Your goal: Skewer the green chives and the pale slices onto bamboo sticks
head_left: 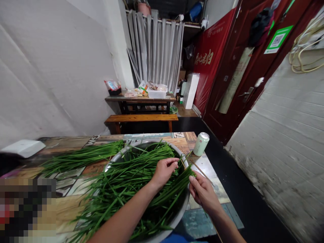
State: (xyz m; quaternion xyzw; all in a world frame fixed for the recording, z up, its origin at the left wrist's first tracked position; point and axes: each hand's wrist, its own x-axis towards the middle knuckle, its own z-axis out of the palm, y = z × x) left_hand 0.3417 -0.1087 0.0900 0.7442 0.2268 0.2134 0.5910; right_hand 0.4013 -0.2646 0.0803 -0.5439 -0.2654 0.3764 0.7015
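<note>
**Chives: one pile out, a bowlful left**

Left of the bowl (177, 221), a chive bundle (81, 158) lies on the table (76, 140) (apparently already sorted). In the bowl, most chives (121, 189) remain. Over its right rim, the left hand (163, 171) pinches stalks; the right hand (202, 192) grips their ends, fingers closed.

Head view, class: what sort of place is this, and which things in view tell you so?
Probably a small eatery's back room. A metal basin heaped with chives sits on a wooden table, a bench beyond, and a red door with a QR sticker.
</note>
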